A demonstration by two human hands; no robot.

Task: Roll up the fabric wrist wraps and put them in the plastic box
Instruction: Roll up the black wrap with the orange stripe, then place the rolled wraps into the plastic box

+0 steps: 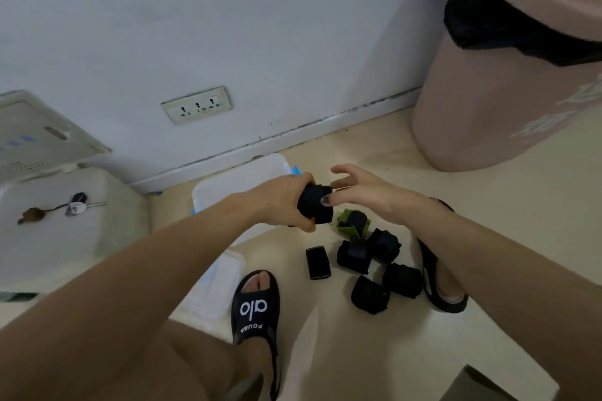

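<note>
My left hand (286,200) grips a rolled black wrist wrap (316,207) in the air, over the near right edge of the clear plastic box (241,179) on the floor. My right hand (361,190) is beside it with fingers spread; its thumb touches the roll. On the floor to the right lie several rolled black wraps (384,265), a green and black one (353,223), and a small flat black roll (318,263).
A box lid (215,286) lies by my left foot in a black slide sandal (255,309). My right foot (439,280) is beside the wraps. A pink bin (508,81) stands at the right, a white cabinet (55,228) at the left, a wall socket (197,105) behind.
</note>
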